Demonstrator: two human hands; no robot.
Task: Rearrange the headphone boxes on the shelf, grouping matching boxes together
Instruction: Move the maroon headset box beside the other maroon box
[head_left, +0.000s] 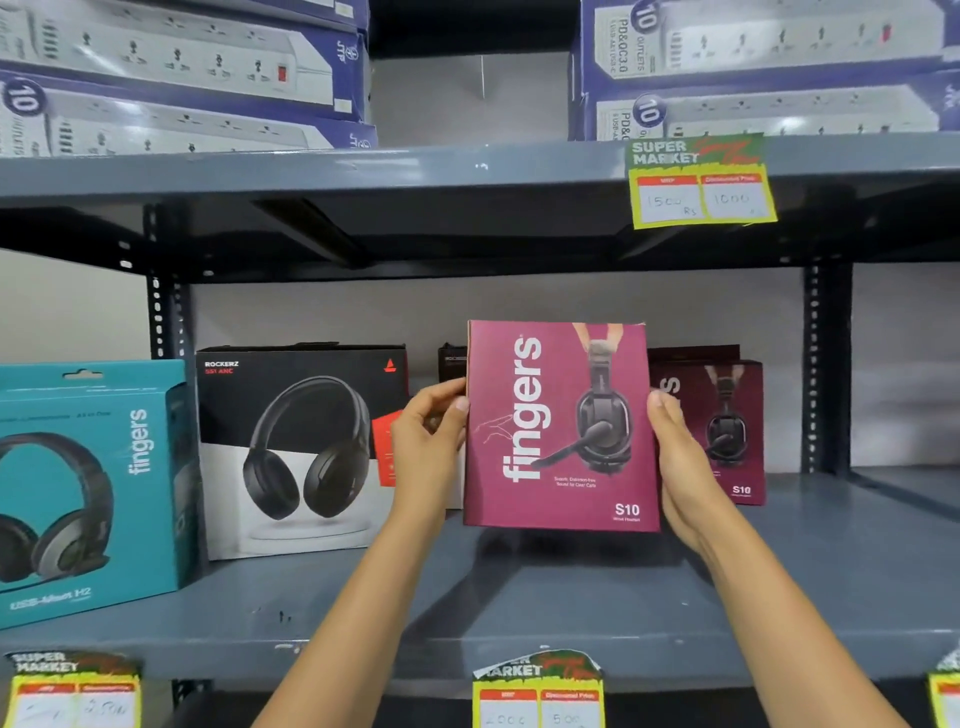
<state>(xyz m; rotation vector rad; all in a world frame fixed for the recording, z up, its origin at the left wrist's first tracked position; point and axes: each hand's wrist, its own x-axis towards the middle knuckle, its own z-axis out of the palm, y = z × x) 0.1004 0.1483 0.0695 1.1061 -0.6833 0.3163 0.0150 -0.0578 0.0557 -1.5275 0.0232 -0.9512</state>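
A magenta "fingers S10" headphone box (558, 426) is held upright just above the grey shelf (519, 613). My left hand (428, 447) grips its left edge and my right hand (680, 462) grips its right edge. Behind it to the right stands a matching magenta S10 box (727, 431), partly hidden. A black and white Rockerz box (301, 447) stands to the left. Another dark box (451, 361) peeks out behind the held one. A teal "fingers" box (93, 488) stands at the far left.
Blue boxes of power strips (171, 78) fill the upper shelf (415, 166). Yellow price tags (698, 182) hang on the shelf edges. Perforated uprights (818, 364) stand at the back. Bare shelf lies to the right of the magenta boxes.
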